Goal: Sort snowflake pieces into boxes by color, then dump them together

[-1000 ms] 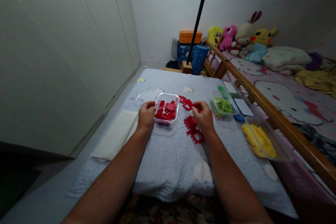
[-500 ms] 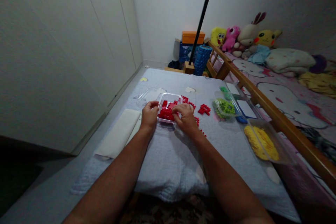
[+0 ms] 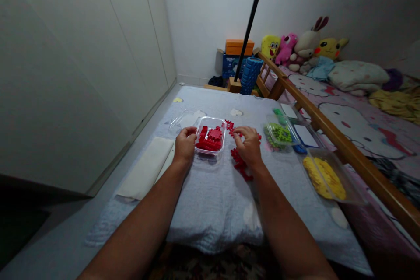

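Note:
A clear plastic container (image 3: 224, 141) holding several red interlocking building blocks (image 3: 215, 133) sits on the cloth-covered table. My left hand (image 3: 185, 144) grips its left wall between thumb and fingers. Just right of the container, my right hand (image 3: 248, 143) hovers above loose red blocks (image 3: 239, 162). Its fingers are bent, with a small gap between thumb and index finger, and I see nothing held there. More red blocks (image 3: 229, 124) lie beyond that hand, which partly covers some of them.
A clear lid (image 3: 183, 119) lies behind the container; a folded off-white cloth (image 3: 146, 168) is at left. On the right stand a tub of green blocks (image 3: 278, 134) and a tub with yellow contents (image 3: 324, 178), beside the wooden bed rail (image 3: 323, 127).
My right hand has moved from inside the container to the right, over the loose red blocks. My left hand has stayed on the container's left side.

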The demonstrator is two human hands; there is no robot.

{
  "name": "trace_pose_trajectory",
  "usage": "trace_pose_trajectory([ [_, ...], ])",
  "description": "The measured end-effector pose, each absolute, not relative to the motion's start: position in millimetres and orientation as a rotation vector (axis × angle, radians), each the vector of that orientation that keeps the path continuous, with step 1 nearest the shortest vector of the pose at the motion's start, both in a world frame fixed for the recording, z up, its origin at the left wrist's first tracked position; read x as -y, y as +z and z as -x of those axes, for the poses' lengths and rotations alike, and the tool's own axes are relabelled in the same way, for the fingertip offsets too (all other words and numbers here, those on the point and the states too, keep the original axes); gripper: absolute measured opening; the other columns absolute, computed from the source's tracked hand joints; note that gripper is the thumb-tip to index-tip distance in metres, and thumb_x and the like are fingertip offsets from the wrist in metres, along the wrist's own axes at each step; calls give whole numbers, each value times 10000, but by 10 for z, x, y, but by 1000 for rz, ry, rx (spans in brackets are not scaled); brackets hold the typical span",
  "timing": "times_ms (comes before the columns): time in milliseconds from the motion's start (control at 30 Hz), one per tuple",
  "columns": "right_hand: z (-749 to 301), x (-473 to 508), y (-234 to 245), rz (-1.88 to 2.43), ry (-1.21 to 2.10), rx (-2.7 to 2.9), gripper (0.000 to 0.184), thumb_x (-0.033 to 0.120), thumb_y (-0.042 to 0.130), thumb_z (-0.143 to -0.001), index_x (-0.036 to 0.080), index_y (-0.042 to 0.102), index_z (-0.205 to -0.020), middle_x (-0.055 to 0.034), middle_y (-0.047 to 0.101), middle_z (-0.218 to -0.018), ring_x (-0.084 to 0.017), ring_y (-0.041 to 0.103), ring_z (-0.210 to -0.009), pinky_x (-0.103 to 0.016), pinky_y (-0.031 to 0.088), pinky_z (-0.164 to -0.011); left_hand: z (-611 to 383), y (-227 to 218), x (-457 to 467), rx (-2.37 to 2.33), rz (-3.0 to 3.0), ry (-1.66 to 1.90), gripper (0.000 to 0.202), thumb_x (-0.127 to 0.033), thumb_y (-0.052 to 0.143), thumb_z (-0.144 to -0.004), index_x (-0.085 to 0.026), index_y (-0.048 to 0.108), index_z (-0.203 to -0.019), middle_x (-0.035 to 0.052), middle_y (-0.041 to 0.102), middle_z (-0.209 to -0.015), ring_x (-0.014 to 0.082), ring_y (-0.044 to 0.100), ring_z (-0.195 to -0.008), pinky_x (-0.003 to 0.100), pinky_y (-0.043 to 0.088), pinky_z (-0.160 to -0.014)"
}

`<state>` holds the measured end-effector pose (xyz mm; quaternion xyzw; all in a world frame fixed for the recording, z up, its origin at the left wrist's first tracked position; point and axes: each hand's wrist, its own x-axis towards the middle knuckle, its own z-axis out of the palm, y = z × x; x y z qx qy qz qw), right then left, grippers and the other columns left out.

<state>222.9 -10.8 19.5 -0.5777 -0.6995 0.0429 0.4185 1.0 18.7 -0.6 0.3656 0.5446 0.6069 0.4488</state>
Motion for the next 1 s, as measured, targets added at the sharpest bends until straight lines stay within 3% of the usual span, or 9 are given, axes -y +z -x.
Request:
trace_pose_trajectory([
  [267,-2756,69,22,2107,-73,1702,372,69,504,-873,137,758,-1137,-163,683,-1083,-272,589,-1017,-356,422,-917,12,-83,-223,-1348,-938,1502,341,-201,596,-594,-166,698,-917,27,685,-881,167,606,-798,297,471,-771],
  [433,-2738,76,-64,2158,-43,1723,279,94,549,-871,171,750,-1049,-134,671,-1058,-248,593,-981,-334,424,-882,12,-69,-223,-1354,-944,1497,326,-199,600,-592,-171,694,-903,24,683,-868,166,598,-783,296,467,-759],
  [667,-2740,30,-63,1892,38,1680,180,114,567,-815,181,708,-903,-105,671,-952,-245,593,-926,-360,455,-884,13,-50,-206,-1359,-956,1491,314,-194,594,-597,-180,683,-898,21,683,-856,171,605,-786,306,479,-778],
  [833,-2478,76,78,1452,217,1610,172,200,596,-841,202,693,-983,-73,696,-969,-226,623,-887,-361,488,-856,-7,3,-180,-1358,-928,1483,318,-192,586,-586,-177,673,-892,20,676,-849,163,591,-753,302,475,-748],
  [1000,-2134,190,199,1231,321,1734,80,244,640,-881,233,699,-933,-49,731,-976,-230,632,-955,-381,468,-923,-13,19,-174,-1342,-917,1479,315,-194,588,-586,-178,667,-891,20,677,-855,160,588,-741,301,473,-735],
])
